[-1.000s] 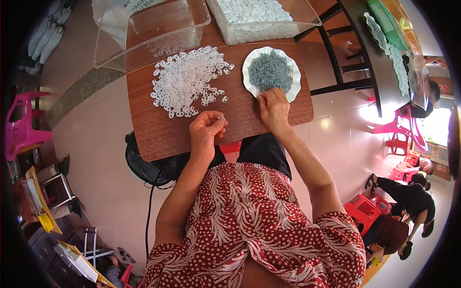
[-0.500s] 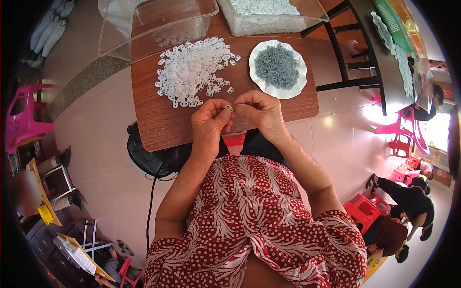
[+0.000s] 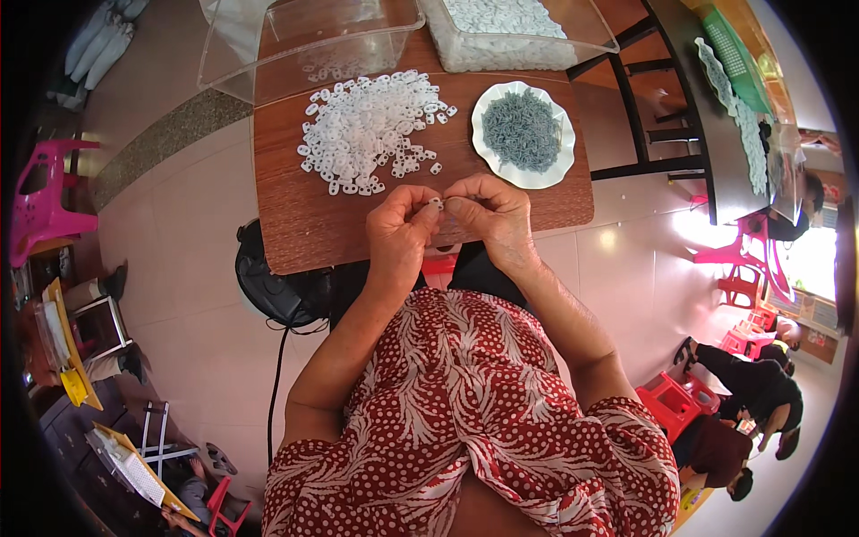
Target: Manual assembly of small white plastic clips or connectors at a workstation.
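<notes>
Since both hands meet just over the table's near edge, the step in hand looks like fitting something small to a white piece (image 3: pixel 437 204). The left hand (image 3: pixel 403 225) pinches that piece between thumb and forefinger, its other fingers curled. The right hand (image 3: pixel 499 222) comes in beside it, thumb and forefinger drawn together; I cannot tell whether they grip anything, as the tips hide it. The next move seems to call for a firm left pinch and a small, well-aimed push from the right. Beyond the hands on the table (image 3: pixel 304 233), a white heap (image 3: pixel 362 134) of like pieces lies to the left, and grey bits (image 3: pixel 523 130) fill a scalloped plate (image 3: pixel 564 163) to the right. Farther off stand a see-through bin (image 3: pixel 385 52) and, beside it, a tub (image 3: pixel 510 59) holding more white pieces.
</notes>
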The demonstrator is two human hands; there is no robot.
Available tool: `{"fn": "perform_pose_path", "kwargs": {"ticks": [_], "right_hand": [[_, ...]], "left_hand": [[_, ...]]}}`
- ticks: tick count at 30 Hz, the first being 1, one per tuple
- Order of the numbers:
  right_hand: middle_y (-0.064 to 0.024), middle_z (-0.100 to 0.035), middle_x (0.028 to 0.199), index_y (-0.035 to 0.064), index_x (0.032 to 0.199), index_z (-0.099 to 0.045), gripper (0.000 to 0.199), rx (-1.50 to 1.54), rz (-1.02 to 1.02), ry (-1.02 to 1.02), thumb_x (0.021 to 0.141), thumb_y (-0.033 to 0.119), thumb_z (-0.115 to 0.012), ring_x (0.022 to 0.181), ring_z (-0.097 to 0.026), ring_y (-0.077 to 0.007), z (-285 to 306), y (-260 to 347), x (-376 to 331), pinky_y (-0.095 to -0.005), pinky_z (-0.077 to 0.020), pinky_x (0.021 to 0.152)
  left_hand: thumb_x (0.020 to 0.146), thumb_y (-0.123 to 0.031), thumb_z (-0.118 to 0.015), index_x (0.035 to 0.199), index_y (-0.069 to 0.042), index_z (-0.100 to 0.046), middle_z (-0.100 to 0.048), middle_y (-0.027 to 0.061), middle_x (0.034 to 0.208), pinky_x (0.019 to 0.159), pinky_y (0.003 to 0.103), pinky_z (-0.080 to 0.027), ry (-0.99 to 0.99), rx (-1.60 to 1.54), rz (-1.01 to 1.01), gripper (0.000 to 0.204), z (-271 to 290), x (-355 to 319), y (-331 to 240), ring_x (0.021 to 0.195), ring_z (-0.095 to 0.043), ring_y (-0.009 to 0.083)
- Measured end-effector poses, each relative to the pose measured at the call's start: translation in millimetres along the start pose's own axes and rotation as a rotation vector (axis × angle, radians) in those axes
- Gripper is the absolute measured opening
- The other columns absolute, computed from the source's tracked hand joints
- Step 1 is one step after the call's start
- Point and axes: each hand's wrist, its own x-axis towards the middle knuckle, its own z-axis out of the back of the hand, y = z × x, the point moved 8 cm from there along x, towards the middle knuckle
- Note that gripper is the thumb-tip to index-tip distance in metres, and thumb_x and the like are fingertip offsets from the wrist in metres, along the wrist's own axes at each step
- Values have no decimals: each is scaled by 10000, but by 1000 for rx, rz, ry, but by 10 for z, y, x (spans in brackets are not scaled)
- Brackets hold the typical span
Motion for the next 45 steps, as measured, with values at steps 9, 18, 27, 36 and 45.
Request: {"fn": "perform_pose_path", "kwargs": {"ticks": [9, 18, 27, 36, 45], "right_hand": [[-55, -636, 813, -28, 886, -616, 69, 63, 6, 34, 820, -10, -609, 722, -598, -101, -3, -100, 36, -211, -481, 660], [-40, -628, 807, -24, 871, -618, 54, 1, 26, 33, 818, -20, -609, 713, -588, -83, -46, -43, 19, -203, -478, 654], [-9, -611, 735, -10, 838, -600, 31, -130, 114, -12, 813, -29, -606, 633, -523, -37, -71, -47, 11, -186, -446, 542], [-42, -619, 759, -35, 845, -607, 38, -17, -9, 1, 823, -10, -590, 692, -567, -73, -103, -356, 60, -216, -497, 614], [-65, -647, 822, -51, 919, -609, 96, -141, -1, 111, 849, -8, -560, 753, -588, -91, -101, -416, 188, -229, -490, 684]], "left_hand": [[859, -63, -578, 898, -21, -588, -589, 5, 738, 507, 164, -386, 7, -57, 41, 58, 10, -4, 17, 583, -471, 36], [862, -53, -571, 891, -20, -587, -585, -3, 731, 498, 161, -379, -24, 32, -21, 47, 29, 7, 42, 577, -467, 30], [805, 50, -554, 828, 5, -582, -555, -14, 676, 517, 202, -395, -148, 173, -140, 58, 45, -30, 12, 585, -468, 41], [839, -5, -574, 851, 3, -606, -589, 4, 689, 461, 169, -390, -149, 134, -48, 35, 205, 68, 299, 543, -487, 34], [811, 6, -575, 851, 1, -621, -594, 4, 674, 427, 178, -375, -165, -4, 62, 61, 228, 117, 295, 514, -478, 32]]}}
